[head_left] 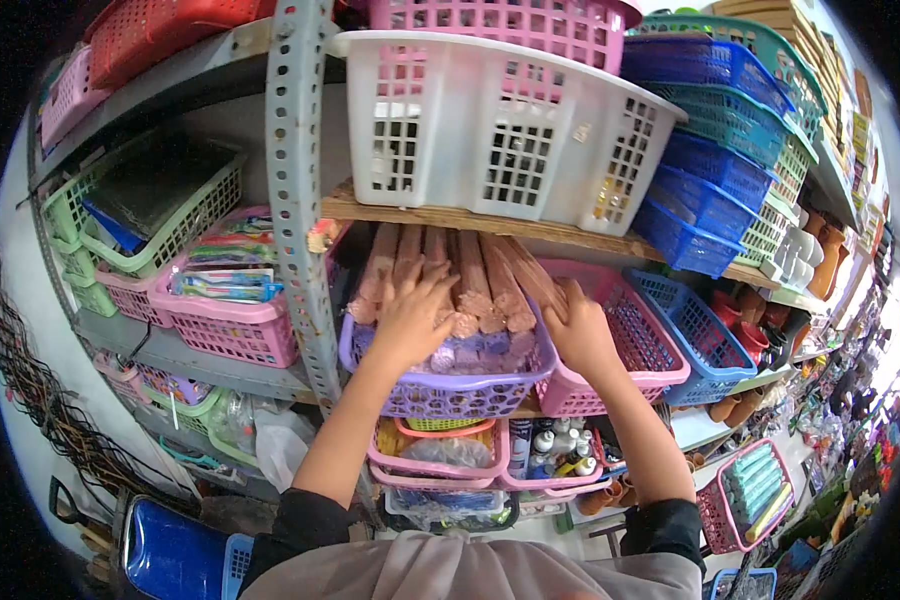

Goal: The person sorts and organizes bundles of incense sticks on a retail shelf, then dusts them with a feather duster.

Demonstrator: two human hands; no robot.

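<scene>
A purple basket (440, 395) on the middle shelf holds long pinkish-brown rolls (472, 275) with crinkled ends, lying side by side. Below them, in the same basket, are lilac rolls (470, 352) of similar shape. My left hand (410, 318) lies on top of the brown rolls at the left, fingers spread and pointing inward. At the right side, my right hand (580, 328) has its fingers and thumb around the end of a slanted brown roll (522, 268). The far ends of the rolls are hidden under the upper shelf.
A white basket (425, 120) stands on the wooden shelf (450, 219) just above my hands. A metal post (295, 180) rises at the left. Pink (630, 315) and blue (705, 340) baskets sit to the right. Lower down, a pink basket holds bottles (562, 445).
</scene>
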